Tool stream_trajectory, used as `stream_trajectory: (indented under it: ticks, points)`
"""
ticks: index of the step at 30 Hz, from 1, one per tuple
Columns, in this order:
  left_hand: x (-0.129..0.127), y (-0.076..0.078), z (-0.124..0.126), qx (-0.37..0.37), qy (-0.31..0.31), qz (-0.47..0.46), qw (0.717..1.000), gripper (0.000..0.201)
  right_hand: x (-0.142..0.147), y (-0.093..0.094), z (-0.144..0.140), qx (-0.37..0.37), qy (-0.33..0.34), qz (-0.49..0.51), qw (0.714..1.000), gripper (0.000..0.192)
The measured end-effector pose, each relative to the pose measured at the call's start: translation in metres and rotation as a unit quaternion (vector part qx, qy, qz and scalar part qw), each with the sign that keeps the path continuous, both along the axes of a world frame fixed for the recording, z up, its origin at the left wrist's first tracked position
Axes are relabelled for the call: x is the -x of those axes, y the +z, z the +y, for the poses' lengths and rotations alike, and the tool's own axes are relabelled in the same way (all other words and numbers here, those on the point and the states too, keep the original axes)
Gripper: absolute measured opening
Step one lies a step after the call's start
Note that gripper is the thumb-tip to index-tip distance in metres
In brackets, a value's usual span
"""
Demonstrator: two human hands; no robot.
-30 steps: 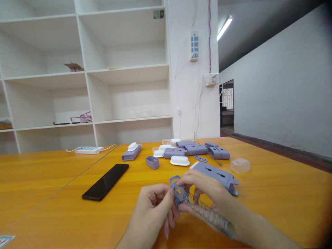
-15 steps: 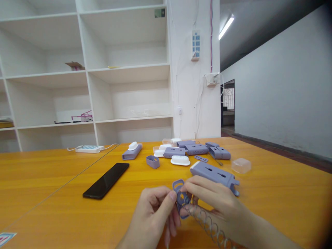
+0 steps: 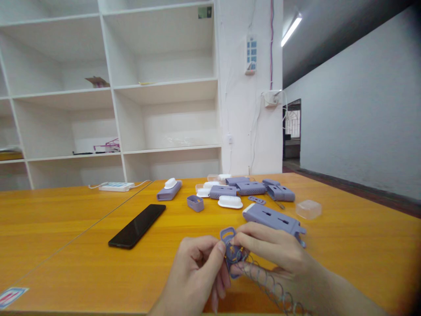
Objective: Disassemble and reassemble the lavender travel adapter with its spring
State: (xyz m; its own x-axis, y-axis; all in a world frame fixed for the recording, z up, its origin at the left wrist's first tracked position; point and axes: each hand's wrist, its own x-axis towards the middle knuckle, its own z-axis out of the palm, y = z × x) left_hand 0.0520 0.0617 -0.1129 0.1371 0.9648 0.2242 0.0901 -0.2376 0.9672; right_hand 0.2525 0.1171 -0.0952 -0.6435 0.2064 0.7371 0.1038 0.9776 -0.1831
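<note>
Between both hands is a small purple plastic part [image 3: 228, 233] with oval cutouts, held above the front of the table. My left hand [image 3: 200, 272] pinches its left edge between thumb and fingers. From the other side, my right hand [image 3: 276, 250] grips the same part, its fingers also at the end of a coiled metal spring [image 3: 271, 285]. The spring trails down to the right, in front of the right wrist. Just behind the right hand lies a long purple housing [image 3: 272, 218] with slots and a white end.
A black phone [image 3: 137, 226] lies to the left on the wooden table [image 3: 82, 263]. Purple housings [image 3: 250, 188], a white brush-like piece [image 3: 230, 202], a purple ring [image 3: 195, 203] and a clear cap [image 3: 308, 209] are farther back. A power strip [image 3: 116, 186] stands near the shelves.
The view has shifted slightly. Both hands keep their grip on the purple part, and the spring's coils have moved a little near the right fingers.
</note>
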Motion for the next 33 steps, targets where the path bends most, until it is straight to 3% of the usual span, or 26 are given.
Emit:
stream_trajectory:
  ticks: [8, 21, 27, 33]
  points:
    - [0.0005, -0.0003, -0.0010, -0.006, 0.009, 0.009, 1.000, 0.060, -0.0005, -0.0007, -0.0005, -0.014, 0.021, 0.012, 1.000, 0.020]
    - [0.0016, 0.0003, -0.0017, -0.018, 0.018, 0.020, 0.999, 0.060, -0.0031, -0.0003, -0.0001, -0.027, 0.000, -0.054, 0.998, 0.030]
    - [0.0014, 0.0002, -0.0008, -0.022, 0.015, 0.026, 0.999, 0.061, -0.0040, -0.0051, 0.0052, -0.092, 0.026, -0.006, 0.995, 0.046]
    - [0.0003, 0.0007, -0.0002, -0.023, 0.009, 0.015, 1.000, 0.062, -0.0055, -0.0039, 0.0049, -0.087, 0.022, -0.011, 0.996, 0.043]
